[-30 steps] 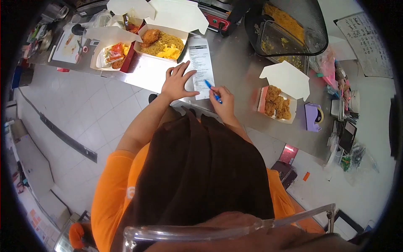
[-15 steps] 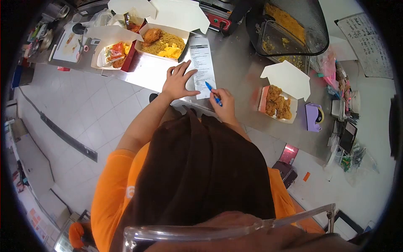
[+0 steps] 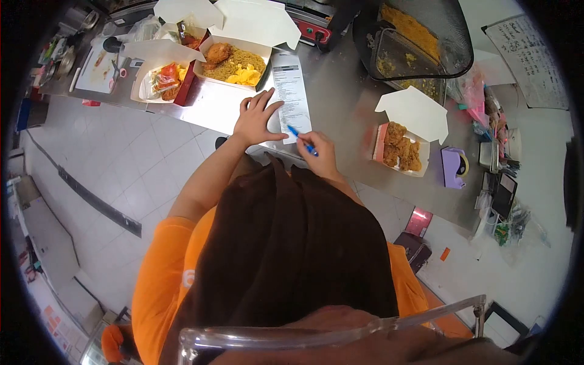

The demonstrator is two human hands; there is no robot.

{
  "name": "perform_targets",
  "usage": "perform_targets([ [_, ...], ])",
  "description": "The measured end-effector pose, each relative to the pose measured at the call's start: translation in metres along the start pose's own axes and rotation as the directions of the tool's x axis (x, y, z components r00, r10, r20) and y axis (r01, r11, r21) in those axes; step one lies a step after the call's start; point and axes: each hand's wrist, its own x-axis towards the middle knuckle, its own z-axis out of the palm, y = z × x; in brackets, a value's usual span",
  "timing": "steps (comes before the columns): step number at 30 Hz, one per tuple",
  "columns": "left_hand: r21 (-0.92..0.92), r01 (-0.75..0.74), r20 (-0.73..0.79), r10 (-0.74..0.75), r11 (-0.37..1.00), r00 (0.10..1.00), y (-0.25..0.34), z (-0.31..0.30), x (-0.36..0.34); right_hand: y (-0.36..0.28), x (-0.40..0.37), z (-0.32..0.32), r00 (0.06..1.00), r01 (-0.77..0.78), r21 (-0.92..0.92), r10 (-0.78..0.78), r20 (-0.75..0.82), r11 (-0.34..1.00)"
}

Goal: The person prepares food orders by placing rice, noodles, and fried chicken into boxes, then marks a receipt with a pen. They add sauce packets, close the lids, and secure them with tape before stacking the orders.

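Note:
A long printed receipt [image 3: 291, 85] lies flat near the front edge of the steel table. My left hand [image 3: 258, 118] is spread, its thumb and fingertips at the paper's left side. In my right hand [image 3: 316, 151] is a blue pen [image 3: 302, 140], its tip over the lower part of the receipt. Beyond my left hand stands an open box of rice, fried chicken and yellow pieces [image 3: 234, 64]. Left of it is a smaller open box with sachets [image 3: 163, 82]. Right of my right hand sits an open box of fried chicken [image 3: 400, 148].
A black mesh basket [image 3: 420, 76] stands at the back right. A purple tape dispenser [image 3: 453, 167] is at the table's right, near a cluttered rack [image 3: 490, 157]. Far left lies a white cutting board [image 3: 97, 68]. A whiteboard with writing [image 3: 535, 61] hangs at right.
My right hand has moved slightly left and down with the pen, whose tip is now lower on the receipt. My left hand stays spread at the paper.

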Motion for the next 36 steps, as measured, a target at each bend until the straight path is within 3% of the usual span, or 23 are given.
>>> perform_targets([
  [2, 0.004, -0.002, 0.000, 0.002, 1.000, 1.000, 0.000, -0.001, -0.001, -0.002, -0.002, 0.000, 0.987, 0.125, -0.058, -0.118, 0.113, 0.991],
  [6, 0.006, -0.003, -0.004, 0.003, 1.000, 1.000, 0.000, -0.002, 0.000, 0.003, -0.004, -0.003, 0.999, 0.011, -0.082, -0.014, -0.037, 0.997],
  [9, 0.003, -0.002, -0.001, 0.002, 1.000, 1.000, 0.001, -0.002, 0.000, 0.000, -0.003, -0.006, 0.999, -0.018, -0.087, 0.015, -0.038, 0.996],
  [12, 0.002, -0.001, 0.003, 0.001, 1.000, 1.000, 0.000, -0.001, 0.000, 0.003, -0.007, -0.002, 0.993, 0.103, -0.075, -0.099, 0.058, 0.992],
  [18, 0.007, 0.005, 0.006, -0.005, 1.000, 1.000, 0.000, -0.001, -0.001, -0.001, -0.010, -0.004, 0.999, 0.051, -0.082, -0.052, -0.013, 0.995],
  [21, 0.015, 0.002, 0.011, -0.002, 1.000, 1.000, 0.000, -0.001, -0.001, 0.001, -0.012, -0.004, 0.999, 0.023, -0.022, -0.021, 0.047, 1.000],
  [24, 0.008, -0.005, 0.011, 0.005, 1.000, 1.000, -0.001, 0.000, -0.002, 0.000, -0.015, -0.004, 0.998, 0.025, -0.120, -0.033, -0.063, 0.992],
  [27, 0.004, -0.018, 0.008, 0.018, 1.000, 1.000, -0.003, 0.001, -0.001, 0.005, -0.017, -0.008, 0.999, -0.021, -0.119, 0.024, 0.025, 0.993],
  [29, 0.030, -0.025, 0.015, 0.024, 0.999, 1.000, -0.004, 0.001, -0.003, 0.001, -0.009, -0.008, 0.998, 0.047, -0.331, -0.059, -0.027, 0.943],
  [32, -0.305, -0.005, -0.042, -0.008, 0.952, 0.999, -0.019, -0.002, -0.008, 0.002, 0.007, 0.002, 0.992, 0.119, -0.592, -0.119, 0.039, 0.797],
  [33, -0.437, -0.109, -0.141, 0.052, 0.893, 0.989, -0.029, -0.004, -0.010, 0.006, 0.012, 0.007, 0.990, 0.138, -0.667, -0.120, 0.073, 0.732],
  [34, -0.708, -0.059, -0.120, -0.037, 0.704, 0.992, -0.036, -0.008, -0.015, 0.012, 0.014, 0.010, 0.992, 0.129, -0.692, -0.101, 0.081, 0.711],
  [36, -0.656, -0.055, -0.213, -0.115, 0.752, 0.970, -0.055, -0.041, -0.034, 0.019, 0.018, 0.018, 0.994, 0.109, -0.744, -0.060, 0.093, 0.659],
])
